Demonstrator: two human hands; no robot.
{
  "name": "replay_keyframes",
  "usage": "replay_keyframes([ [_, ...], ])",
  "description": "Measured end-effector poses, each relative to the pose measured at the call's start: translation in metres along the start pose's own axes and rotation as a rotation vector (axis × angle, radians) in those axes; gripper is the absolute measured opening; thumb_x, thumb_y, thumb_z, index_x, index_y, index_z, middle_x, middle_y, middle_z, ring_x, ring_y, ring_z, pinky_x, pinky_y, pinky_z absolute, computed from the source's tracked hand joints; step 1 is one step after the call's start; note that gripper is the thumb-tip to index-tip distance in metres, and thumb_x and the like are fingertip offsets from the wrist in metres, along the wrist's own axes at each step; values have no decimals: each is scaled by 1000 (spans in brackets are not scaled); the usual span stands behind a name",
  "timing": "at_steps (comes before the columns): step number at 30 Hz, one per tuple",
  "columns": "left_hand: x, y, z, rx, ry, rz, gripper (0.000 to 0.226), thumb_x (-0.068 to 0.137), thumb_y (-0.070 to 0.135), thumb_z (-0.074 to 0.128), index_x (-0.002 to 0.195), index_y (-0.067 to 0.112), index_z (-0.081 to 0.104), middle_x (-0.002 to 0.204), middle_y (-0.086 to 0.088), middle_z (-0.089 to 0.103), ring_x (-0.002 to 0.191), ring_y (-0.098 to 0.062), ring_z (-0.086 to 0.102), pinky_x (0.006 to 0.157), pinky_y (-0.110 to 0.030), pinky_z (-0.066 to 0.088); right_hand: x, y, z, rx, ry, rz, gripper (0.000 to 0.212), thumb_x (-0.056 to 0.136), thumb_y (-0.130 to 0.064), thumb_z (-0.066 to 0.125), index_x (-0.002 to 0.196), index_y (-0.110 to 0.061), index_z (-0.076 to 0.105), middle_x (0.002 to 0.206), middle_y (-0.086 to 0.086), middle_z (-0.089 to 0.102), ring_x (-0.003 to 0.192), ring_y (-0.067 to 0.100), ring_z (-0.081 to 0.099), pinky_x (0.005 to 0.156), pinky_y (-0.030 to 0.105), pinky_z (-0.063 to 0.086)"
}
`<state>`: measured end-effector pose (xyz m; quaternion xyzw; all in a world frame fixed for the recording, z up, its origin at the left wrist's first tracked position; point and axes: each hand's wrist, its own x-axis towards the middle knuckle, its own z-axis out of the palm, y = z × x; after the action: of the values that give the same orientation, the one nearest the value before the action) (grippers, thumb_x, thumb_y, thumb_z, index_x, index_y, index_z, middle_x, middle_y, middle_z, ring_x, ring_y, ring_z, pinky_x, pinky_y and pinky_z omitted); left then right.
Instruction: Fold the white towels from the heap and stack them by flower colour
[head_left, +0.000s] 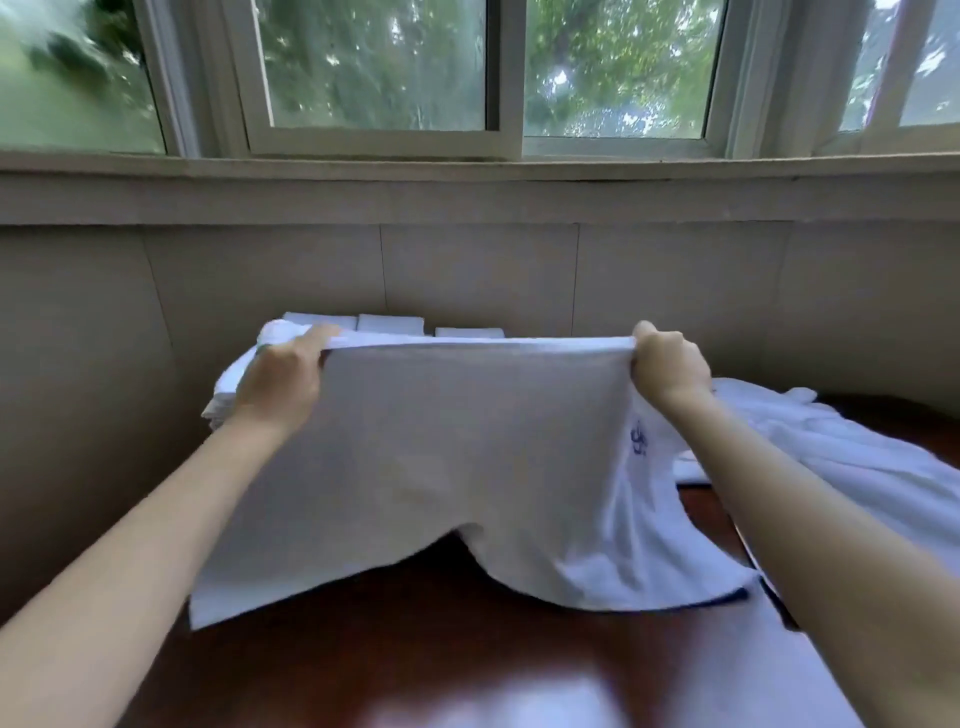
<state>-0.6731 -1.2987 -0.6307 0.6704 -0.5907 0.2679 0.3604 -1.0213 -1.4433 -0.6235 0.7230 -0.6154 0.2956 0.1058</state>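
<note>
The polished desk (467, 649) lies nearest me, and the towel (441, 467) trails its lower edge on it, so it could drag and crease as I fold; my left hand (283, 379) and right hand (670, 364) each curl tight on a top corner, holding it stretched and raised; if one corner slips, the fold goes crooked; the blue flower (639, 441) sits bunched by my right wrist, easy to misread; the heap (857, 457) waits right; folded stacks (389, 323) stand beyond.
</note>
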Motion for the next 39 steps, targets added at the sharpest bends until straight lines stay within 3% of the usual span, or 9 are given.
replay_keyframes([
  [3,15,15,-35,-12,75,104,28,89,-4,53,112,4,68,93,-20,69,89,-38,59,73,-38,45,6,0,-50,78,104,18,14,86,2,39,93,-6,48,92,26,61,79,38,56,62,33,38],
  [6,1,25,-67,71,-25,107,15,89,4,55,93,9,70,79,-18,68,77,-37,64,67,-37,45,-26,11,-79,-107,-108,-33,14,88,-10,43,93,-12,56,137,26,45,90,35,57,67,31,38],
  [10,-45,24,-92,138,-1096,-141,21,94,41,47,84,26,57,83,9,62,68,-10,68,71,-27,40,-97,32,-87,-334,-916,-119,17,88,-24,59,100,-12,61,107,8,63,71,18,65,63,27,49],
  [13,-85,24,-79,153,-1379,-196,29,95,42,44,107,23,61,105,6,62,81,-13,72,65,-21,44,-140,34,-72,-276,-1314,-47,36,93,-30,59,128,-22,54,112,3,58,57,12,62,69,27,51],
  [18,-159,26,-13,105,-1156,-141,50,101,45,34,148,30,27,153,1,28,137,-18,33,109,-27,28,-186,29,1,-148,-859,-207,36,100,-31,38,130,-15,50,133,9,51,118,27,51,86,30,41],
  [23,-208,10,22,192,-1064,-375,55,94,65,14,146,51,2,159,15,-9,148,-19,-4,112,-60,4,-231,54,45,-14,-748,2,56,97,-58,19,150,-39,11,160,-3,4,147,25,3,114,53,15],
  [31,-204,0,27,158,-1010,-424,54,94,65,13,146,52,6,159,14,-8,148,-18,-4,112,-59,1,-239,48,20,-140,-860,10,75,85,-76,21,149,-37,18,159,0,14,142,39,13,114,49,18],
  [36,-186,27,31,193,-876,-580,33,98,44,24,124,30,38,145,0,36,135,-29,27,102,-57,19,-237,50,1,90,-819,-81,30,95,-56,30,91,-36,53,93,-9,56,97,21,53,81,34,40],
  [39,-168,67,48,219,-912,-739,51,98,42,31,143,19,29,152,-13,23,140,-36,16,108,-67,12,-237,62,12,212,-605,53,28,100,-34,35,115,-29,58,108,-6,60,102,20,55,82,29,42],
])
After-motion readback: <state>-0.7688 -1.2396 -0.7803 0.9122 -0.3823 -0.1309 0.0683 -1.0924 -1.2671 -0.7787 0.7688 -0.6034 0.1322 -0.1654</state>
